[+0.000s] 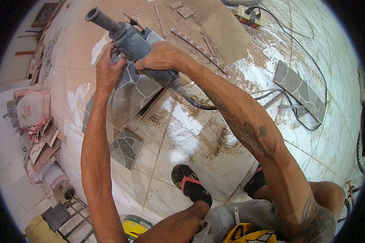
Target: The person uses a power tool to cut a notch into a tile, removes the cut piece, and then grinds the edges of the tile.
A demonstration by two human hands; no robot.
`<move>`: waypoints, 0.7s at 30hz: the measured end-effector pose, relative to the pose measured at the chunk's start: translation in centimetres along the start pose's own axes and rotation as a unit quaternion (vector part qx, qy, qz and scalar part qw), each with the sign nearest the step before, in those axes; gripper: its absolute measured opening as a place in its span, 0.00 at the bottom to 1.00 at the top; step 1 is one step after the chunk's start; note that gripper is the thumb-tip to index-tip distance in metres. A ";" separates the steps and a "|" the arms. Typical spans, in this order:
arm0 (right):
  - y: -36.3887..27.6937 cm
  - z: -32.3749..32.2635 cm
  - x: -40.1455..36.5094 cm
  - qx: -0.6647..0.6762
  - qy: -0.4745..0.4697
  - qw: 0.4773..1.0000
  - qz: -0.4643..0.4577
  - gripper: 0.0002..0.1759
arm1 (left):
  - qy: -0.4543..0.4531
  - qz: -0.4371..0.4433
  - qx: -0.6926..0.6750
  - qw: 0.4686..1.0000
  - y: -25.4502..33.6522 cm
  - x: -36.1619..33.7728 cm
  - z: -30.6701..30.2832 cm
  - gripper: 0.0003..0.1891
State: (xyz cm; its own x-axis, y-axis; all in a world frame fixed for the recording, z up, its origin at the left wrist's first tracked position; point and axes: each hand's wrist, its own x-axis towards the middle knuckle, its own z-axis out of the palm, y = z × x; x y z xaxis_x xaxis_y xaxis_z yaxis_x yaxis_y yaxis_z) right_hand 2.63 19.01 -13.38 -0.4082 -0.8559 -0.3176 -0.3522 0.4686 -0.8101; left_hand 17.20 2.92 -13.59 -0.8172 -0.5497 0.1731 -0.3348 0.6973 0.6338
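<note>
A dusty blue-grey angle grinder [132, 42] is held across the top of the view, its flared side handle pointing up and left and its cord running down to the right. My right hand [160, 56] is wrapped over the motor body. With bent fingers, my left hand [110, 67] grips against the tool's near side by the handle; its fingertips are partly hidden. Part of a thin disc [134, 22] shows beyond the body. Beneath the tool lies a grey stone-pattern tile [140, 87]. Another patterned tile piece [127, 148] is nearer my feet.
A cut tile strip [300, 91] lies on the right beside the looping cord [312, 54]. An extension socket [250, 17] stands at the back. Cardboard [219, 32] with tile scraps covers the far floor. Bags [32, 107] and broken tiles line the left; a bucket [136, 227] is near my leg.
</note>
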 end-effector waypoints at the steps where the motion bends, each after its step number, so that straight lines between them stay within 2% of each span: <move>1: 0.0 -0.1 -0.1 0.003 -0.001 1.000 0.001 0.44 | -0.013 -0.022 -0.005 1.000 0.3 0.0 -0.2 0.26; 2: -0.1 -0.1 -0.1 0.004 -0.002 1.000 0.000 0.44 | -0.025 -0.043 -0.011 0.999 0.5 0.0 -0.3 0.28; 5: 0.1 0.0 0.1 0.006 -0.003 1.000 -0.003 0.43 | -0.017 -0.011 0.006 1.000 -0.2 0.2 -0.2 0.28; 8: 0.2 0.2 0.3 0.006 0.000 1.000 -0.009 0.43 | -0.030 -0.051 -0.014 0.998 0.5 0.1 -0.3 0.28; 14: 0.1 0.1 0.2 0.004 -0.001 1.000 -0.010 0.44 | -0.023 -0.010 0.024 0.999 -0.7 0.3 -0.2 0.28; 17: 0.0 -0.1 0.1 0.013 -0.001 1.000 -0.008 0.45 | -0.024 -0.041 0.000 0.999 -0.7 0.2 -0.1 0.28; 21: 0.1 0.1 0.3 0.008 0.003 1.000 0.005 0.44 | -0.018 -0.022 0.014 1.000 -1.3 0.4 0.0 0.28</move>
State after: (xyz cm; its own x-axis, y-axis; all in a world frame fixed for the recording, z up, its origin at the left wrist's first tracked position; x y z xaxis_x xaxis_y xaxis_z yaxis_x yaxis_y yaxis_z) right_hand 2.58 18.81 -13.58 -0.4159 -0.8501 -0.3232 -0.3346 0.4735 -0.8148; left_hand 17.36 1.76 -14.33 -0.8172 -0.5641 0.1184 -0.3836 0.6855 0.6188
